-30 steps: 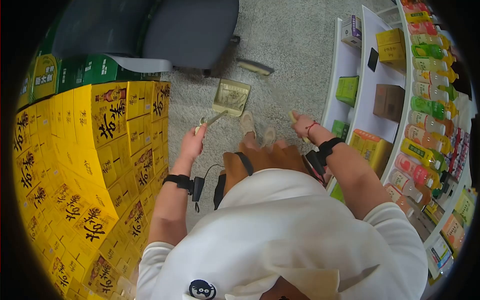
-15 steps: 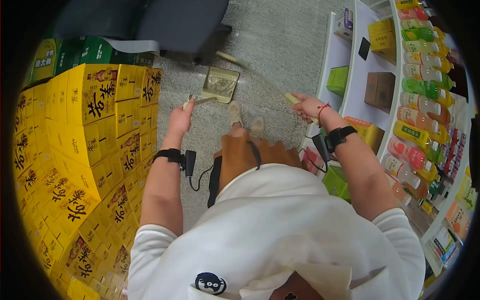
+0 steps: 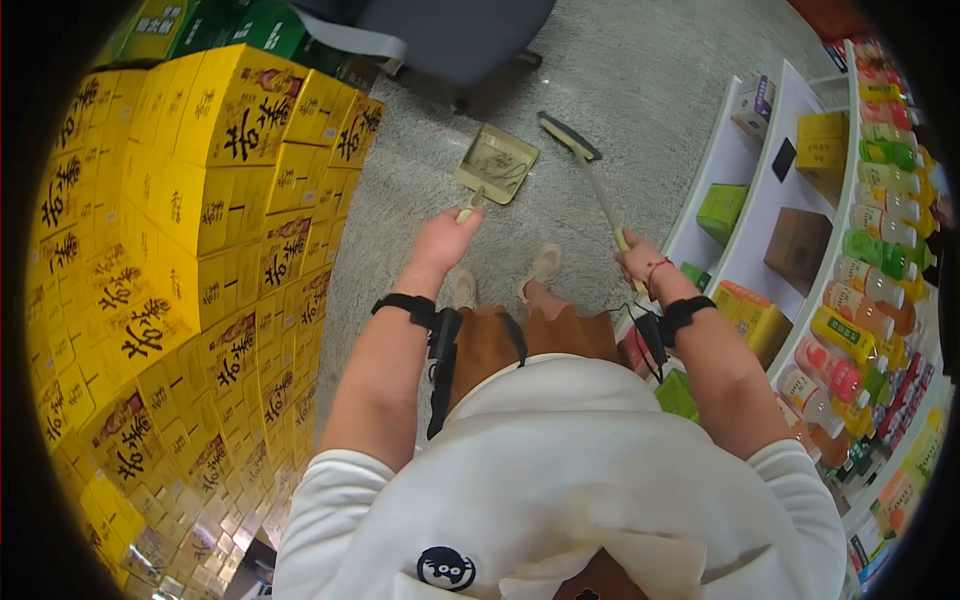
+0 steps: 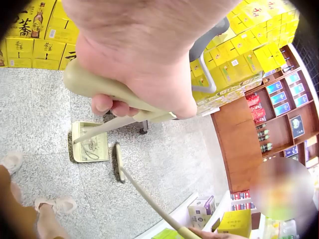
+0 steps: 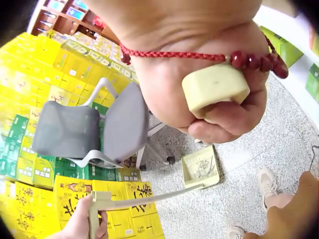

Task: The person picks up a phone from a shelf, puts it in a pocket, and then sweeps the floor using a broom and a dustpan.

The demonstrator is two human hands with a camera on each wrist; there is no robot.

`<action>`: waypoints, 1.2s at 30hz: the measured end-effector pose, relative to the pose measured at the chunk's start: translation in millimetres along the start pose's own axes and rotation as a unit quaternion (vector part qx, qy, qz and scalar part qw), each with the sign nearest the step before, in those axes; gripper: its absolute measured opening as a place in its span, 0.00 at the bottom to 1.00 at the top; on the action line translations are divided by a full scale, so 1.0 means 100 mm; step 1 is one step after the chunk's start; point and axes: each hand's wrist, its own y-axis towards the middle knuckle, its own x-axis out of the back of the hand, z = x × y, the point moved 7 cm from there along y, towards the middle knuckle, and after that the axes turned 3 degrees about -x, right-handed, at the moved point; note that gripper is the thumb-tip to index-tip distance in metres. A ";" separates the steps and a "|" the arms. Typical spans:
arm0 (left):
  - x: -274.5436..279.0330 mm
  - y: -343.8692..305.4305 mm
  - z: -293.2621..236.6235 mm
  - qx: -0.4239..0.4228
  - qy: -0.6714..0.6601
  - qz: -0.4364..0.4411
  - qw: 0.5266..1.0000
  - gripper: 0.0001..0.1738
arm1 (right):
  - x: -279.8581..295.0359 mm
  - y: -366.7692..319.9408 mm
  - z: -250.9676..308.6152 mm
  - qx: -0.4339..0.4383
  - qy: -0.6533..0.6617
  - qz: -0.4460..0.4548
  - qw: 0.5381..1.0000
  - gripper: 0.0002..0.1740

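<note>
In the head view my left hand [image 3: 447, 238] grips the handle of a pale yellow-green long-handled dustpan [image 3: 488, 140]. The pan lies on the floor in front of my feet, with dark strands and bits of debris in it. My right hand [image 3: 640, 260] holds a broom [image 3: 600, 190] by its pale handle. The broom head [image 3: 570, 136] is to the right of the pan, apart from it, with dark bristles. In the left wrist view, fingers [image 4: 102, 103] curl round the dustpan's thick grip. The right wrist view shows the handle's hollow end [image 5: 215, 87] inside the curled right hand; the broom head is hidden there.
Yellow cartons [image 3: 240, 190] are stacked along the left. A grey wheeled chair [image 3: 455, 35] stands ahead, beside green cartons [image 3: 265, 30]. White shelves [image 3: 745, 200] with boxes and bottles [image 3: 870, 250] line the right. Speckled floor [image 3: 640, 60] lies between.
The broom head swung to beside the chair behind the pan, then came out to the pan's right. My right foot now stands farther forward than my left. The head view has turned.
</note>
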 end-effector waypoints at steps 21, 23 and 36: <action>1.21 -1.37 3.48 0.142 -0.325 -0.155 0.922 0.28 | -1.79 -0.65 1.59 0.031 -0.074 0.056 0.995 0.37; 1.28 -1.57 3.86 0.132 -0.355 -0.152 0.913 0.28 | -2.19 -0.48 1.88 0.059 -0.053 0.049 0.996 0.36; 1.41 -2.15 5.21 0.214 -0.358 -0.174 0.892 0.25 | -4.50 0.20 2.02 0.132 -0.355 0.039 0.925 0.33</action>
